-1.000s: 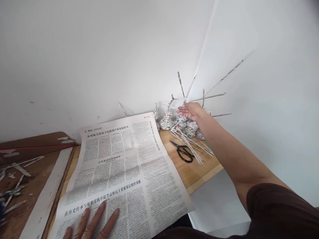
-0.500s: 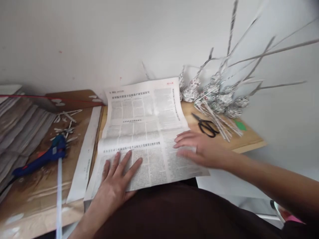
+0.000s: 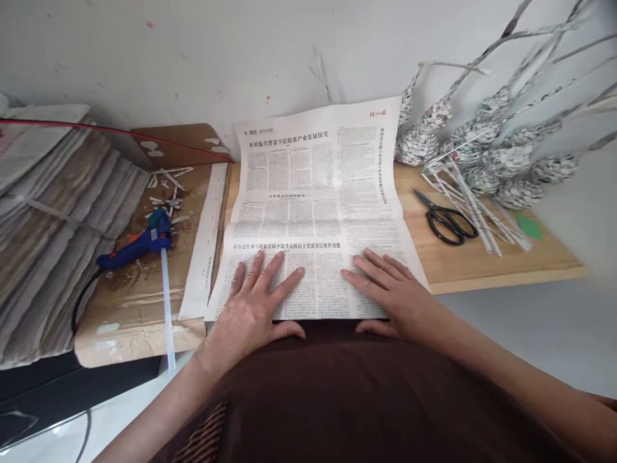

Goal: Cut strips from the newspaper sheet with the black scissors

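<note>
Rests bare left hand (image 3: 258, 296) and bare right hand (image 3: 390, 289) palms-down on printed grey-white newspaper sheet (image 3: 315, 215), spread over pale wooden tabletop (image 3: 501, 267); splays fingers apart; extends thumbs (image 3: 288, 330) past near edge; angles forearms (image 3: 166, 399) inward.

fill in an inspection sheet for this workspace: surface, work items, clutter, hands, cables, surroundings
Surface: wooden tabletop, stained cardboard at left
Work items: newspaper sheet spread over the tabletop; scissors and paper sticks to its right
Clutter: paper scraps near the blue glue gun
Hands: left hand and right hand rest on the sheet's near part, fingers spread
Cables: black cord at the glue gun; red cord over the newspaper stack, kind unclear
Surroundings: pale wall with reddish spots; coiled paper pieces near it
</note>
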A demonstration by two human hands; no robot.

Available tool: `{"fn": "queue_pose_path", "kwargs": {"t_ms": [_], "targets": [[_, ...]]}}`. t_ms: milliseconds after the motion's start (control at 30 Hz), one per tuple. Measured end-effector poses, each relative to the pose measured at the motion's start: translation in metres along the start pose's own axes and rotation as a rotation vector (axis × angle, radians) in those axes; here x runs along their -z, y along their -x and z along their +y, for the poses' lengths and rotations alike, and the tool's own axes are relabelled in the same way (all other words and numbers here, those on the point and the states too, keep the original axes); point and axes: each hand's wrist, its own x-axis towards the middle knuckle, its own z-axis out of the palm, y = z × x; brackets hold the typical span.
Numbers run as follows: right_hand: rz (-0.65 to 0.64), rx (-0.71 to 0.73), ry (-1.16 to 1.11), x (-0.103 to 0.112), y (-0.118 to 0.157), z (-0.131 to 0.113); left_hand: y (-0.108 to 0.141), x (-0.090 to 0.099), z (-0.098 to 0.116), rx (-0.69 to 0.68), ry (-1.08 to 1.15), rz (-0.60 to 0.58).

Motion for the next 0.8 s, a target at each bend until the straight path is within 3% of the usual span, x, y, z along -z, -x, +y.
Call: {"fn": "queue_pose_path", "kwargs": {"t_ms": [233,600,800], "targets": [[0.084,-0.004,0.020,-0.003,0.004,0.000,0.000,-0.005,0.004,0.018,0.011,0.051],[0.003,-0.098,0.000,-0.004,0.005,0.000,-0.002,-0.017,0.013,0.075,-0.051,0.051],[0.048,-0.207,-0.215,0.024,-0.002,0.004,-0.002,-0.016,0.010,0.038,-0.098,0.076]]}}
